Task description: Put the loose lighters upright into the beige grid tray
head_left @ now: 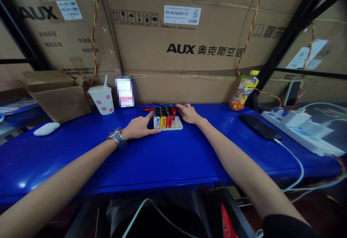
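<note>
Single head-worn view, near blue table (162,158), facing forward and down across it toward cardboard boxes (151,57)

Can see a carton (59,99) left of the white cup (101,101), probably a lit phone (124,91) just right of it, a bottle (244,91) farther right.

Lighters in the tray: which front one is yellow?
The yellow lighter stands between the white lighter and the orange-red lighter; neither neighbour shares its colour.

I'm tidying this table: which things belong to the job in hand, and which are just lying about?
Seemingly in the job: lighters, pale tray by left hand and right hand.
Seemingly just lying about: straw cup, drink bottle, dark phone, power strip, white case.
</note>
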Demonstrator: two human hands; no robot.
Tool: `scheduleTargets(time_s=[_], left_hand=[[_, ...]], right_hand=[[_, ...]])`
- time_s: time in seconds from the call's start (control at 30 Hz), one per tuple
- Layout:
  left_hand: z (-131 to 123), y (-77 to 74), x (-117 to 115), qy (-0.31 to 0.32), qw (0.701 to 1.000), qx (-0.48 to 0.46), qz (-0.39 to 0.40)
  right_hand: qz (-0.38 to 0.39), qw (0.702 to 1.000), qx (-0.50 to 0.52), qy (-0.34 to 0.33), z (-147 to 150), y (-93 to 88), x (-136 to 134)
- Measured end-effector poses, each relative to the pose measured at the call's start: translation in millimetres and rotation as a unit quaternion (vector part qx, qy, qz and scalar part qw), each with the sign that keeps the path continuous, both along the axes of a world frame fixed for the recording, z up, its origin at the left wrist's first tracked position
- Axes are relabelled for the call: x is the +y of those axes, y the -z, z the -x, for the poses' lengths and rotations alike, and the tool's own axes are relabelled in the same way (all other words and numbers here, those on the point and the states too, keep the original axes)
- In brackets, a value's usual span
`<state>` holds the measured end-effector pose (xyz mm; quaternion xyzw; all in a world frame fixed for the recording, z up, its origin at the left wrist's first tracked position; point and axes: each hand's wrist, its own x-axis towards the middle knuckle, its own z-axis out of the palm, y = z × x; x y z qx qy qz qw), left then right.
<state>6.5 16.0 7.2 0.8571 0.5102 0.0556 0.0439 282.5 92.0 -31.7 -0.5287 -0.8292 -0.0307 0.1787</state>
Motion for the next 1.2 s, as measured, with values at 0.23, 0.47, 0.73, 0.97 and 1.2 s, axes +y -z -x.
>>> scheduleTargets(time_s=[0.23,0.47,0.73,0.97,1.2], left_hand=[[0,-0.9,-2,0.006,1.0,-0.022,0.017],[2,2.4,1,0.02,1.0,-0.016,-0.017],[0,-0.9,-2,0.018,1.0,-0.011,-0.001],[1,-1.4,-2,0.017,1.0,-0.012,-0.005],[2,-0.7,-2,0.023,0.999,-0.022,-0.003]], right_hand=[[-0.043,0.994,-0.087,0.041,5,-21.1,-16],[0.025,0.995,-0.098,-0.003,10,-13.1,-7],[0.038,0.987,0.151,-0.035,2,-10.1,-3],[0.143,0.784,0.602,-0.053,10,-21.0,-11],[0.151,0.781,0.606,0.033,19,-30.5,-24]])
